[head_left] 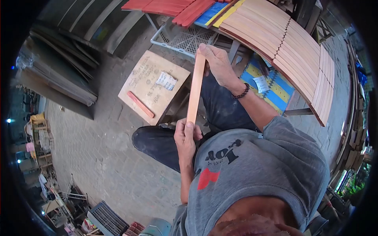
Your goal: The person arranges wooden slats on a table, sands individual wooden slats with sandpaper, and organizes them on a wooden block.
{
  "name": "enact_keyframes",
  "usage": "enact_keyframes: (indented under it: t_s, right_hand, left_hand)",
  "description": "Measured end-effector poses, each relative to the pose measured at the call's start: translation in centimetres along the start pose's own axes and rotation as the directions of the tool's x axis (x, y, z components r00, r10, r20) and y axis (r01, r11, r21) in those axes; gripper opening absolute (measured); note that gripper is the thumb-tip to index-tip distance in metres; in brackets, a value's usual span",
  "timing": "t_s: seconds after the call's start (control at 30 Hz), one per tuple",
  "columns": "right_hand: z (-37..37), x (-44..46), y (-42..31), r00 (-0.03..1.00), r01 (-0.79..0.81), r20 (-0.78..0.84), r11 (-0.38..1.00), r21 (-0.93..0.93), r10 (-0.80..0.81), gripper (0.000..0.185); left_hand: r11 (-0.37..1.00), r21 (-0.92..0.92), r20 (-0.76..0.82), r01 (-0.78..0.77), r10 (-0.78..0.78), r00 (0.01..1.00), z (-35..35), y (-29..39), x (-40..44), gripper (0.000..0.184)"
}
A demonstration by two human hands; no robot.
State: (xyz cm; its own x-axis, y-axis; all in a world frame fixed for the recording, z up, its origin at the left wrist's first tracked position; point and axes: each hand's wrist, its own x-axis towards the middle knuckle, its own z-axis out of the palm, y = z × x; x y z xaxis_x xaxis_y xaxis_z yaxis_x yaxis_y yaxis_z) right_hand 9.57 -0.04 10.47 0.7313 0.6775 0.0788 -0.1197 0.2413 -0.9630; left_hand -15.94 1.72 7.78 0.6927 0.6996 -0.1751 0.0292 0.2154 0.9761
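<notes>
A long, thin wooden slat is stretched between my two hands, its pale flat face turned up and one long edge looking reddish. My left hand grips its lower end near my lap, thumb on top. The far end is pinched in my right hand, which has a dark beaded bracelet at the wrist. To the left of the slat, a low board with handwriting bears a red-edged slat and a piece of written paper.
Rows of pale slats cover a rack at the upper right, with red slats beside them. A white plastic crate stands behind the board. Large dark panels lean at the left. Below the rack is a blue-and-yellow striped surface.
</notes>
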Motion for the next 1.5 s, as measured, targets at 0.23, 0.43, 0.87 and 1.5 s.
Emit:
enact_keyframes:
  t_s: [0.23, 0.43, 0.87, 1.5]
  right_hand:
    - [2.8, -4.9, 1.4, 0.99, -0.004, 0.142, 0.997, 0.078, -0.007, 0.029]
    - [3.6, -9.9, -1.6, 0.986, 0.155, 0.135, 0.822, -0.547, -0.096, 0.053]
    - [-9.9, -3.2, -8.8, 0.902, 0.044, -0.029, 0.158, -0.986, -0.431, 0.043]
    - [-10.9, 0.6, -8.5, 0.892, 0.097, 0.047, 0.089, -0.991, -0.449, 0.037]
  left_hand:
    - [0.999, -0.008, -0.031, -0.049, 0.048, 0.998, -0.1, -0.6, 0.0, 0.03]
    - [0.989, 0.033, 0.035, -0.144, 0.143, 0.989, 4.6, -0.9, 0.6, 0.017]
    - [0.968, 0.165, 0.311, 0.189, -0.233, 0.921, 0.5, -8.1, 1.3, 0.02]
    - [0.896, 0.306, 0.064, 0.322, -0.357, 0.932, -2.7, -15.9, 3.8, 0.024]
